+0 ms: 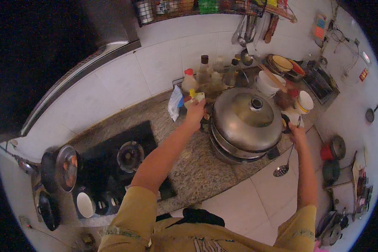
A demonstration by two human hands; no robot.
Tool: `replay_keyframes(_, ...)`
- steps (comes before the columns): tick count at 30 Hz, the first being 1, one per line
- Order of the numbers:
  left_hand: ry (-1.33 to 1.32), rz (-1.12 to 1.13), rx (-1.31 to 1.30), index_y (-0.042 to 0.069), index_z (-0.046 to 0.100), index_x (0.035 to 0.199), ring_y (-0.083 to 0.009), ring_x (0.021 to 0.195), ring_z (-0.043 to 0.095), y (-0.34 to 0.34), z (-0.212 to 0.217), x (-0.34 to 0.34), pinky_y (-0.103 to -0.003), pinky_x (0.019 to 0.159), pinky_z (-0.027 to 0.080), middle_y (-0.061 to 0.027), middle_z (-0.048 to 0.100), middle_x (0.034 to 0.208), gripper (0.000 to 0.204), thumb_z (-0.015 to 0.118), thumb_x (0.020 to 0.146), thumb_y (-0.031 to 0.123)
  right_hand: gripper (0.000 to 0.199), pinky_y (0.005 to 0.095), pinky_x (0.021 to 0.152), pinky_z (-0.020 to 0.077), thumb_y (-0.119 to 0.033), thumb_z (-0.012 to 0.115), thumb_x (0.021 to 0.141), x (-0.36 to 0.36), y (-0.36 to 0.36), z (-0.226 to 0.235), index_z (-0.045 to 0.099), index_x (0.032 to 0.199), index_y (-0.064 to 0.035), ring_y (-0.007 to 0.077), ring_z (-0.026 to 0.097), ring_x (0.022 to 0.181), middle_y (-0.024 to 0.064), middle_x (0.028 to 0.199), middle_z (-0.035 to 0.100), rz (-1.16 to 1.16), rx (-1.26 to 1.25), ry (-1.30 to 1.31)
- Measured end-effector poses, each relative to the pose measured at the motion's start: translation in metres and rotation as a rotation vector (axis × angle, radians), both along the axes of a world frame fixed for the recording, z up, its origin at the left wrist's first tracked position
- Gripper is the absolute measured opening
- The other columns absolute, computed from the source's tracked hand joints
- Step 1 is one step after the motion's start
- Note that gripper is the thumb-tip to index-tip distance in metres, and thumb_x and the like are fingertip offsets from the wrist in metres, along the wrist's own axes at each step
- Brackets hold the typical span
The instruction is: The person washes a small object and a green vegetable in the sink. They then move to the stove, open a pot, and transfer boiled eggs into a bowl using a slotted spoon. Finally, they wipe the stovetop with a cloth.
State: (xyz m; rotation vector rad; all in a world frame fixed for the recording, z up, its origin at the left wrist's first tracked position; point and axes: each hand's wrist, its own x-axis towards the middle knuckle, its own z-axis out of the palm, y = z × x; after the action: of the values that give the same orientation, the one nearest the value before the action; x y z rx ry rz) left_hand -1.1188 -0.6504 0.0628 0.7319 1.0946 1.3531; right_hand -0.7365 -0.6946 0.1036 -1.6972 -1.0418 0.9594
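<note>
Landmark: large domed stainless-steel lidded pot (245, 122) on the speckled granite counter (189, 168).

Left hand (195, 113), just left of the pot, fingers wrapped around a small pale squeeze bottle with a yellow cap (196, 97), held upright, likely for control.

Right hand (296, 131), at the pot's right rim, fingers curled closed, apparently on a dark handle; what exactly they grip, I cannot tell. A perforated metal skimmer ladle (282, 168) hangs below it.

I see a mustard-yellow short-sleeved shirt (164, 235) at six o'clock, with dark lettering across its chest. Both forearms are bare below the sleeves, and the left hand (196, 113) and right hand (297, 133) wear no gloves.
</note>
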Motion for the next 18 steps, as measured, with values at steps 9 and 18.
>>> replay_keyframes(9,0.306,0.029,-0.067,0.001,0.048,0.097,-0.0240,0.074,0.055,0.015,-0.039,-0.023,-0.037,0.069,0.045,-0.0130,0.056,0.083,0.042,0.052,0.078,0.039,0.037,0.0274,0.054,0.0354,-0.038,0.052,0.079,0.063,0.047,-0.055,0.054,0.091,-0.0035,0.0140,0.047,0.062,0.0049,0.071,0.051,0.259,-0.021,-0.644)
replay_keyframes(18,0.194,-0.197,0.249,0.001,0.054,0.090,-0.0096,0.053,0.045,-0.172,0.008,-0.068,-0.024,0.049,0.039,-0.0040,0.049,0.064,0.027,0.045,0.087,0.026,0.028,0.0273,0.059,0.0387,-0.027,0.043,0.081,0.038,-0.109,0.098,0.053,0.089,-0.0029,0.0157,0.049,0.070,0.0100,0.089,0.053,-0.113,0.524,0.136)
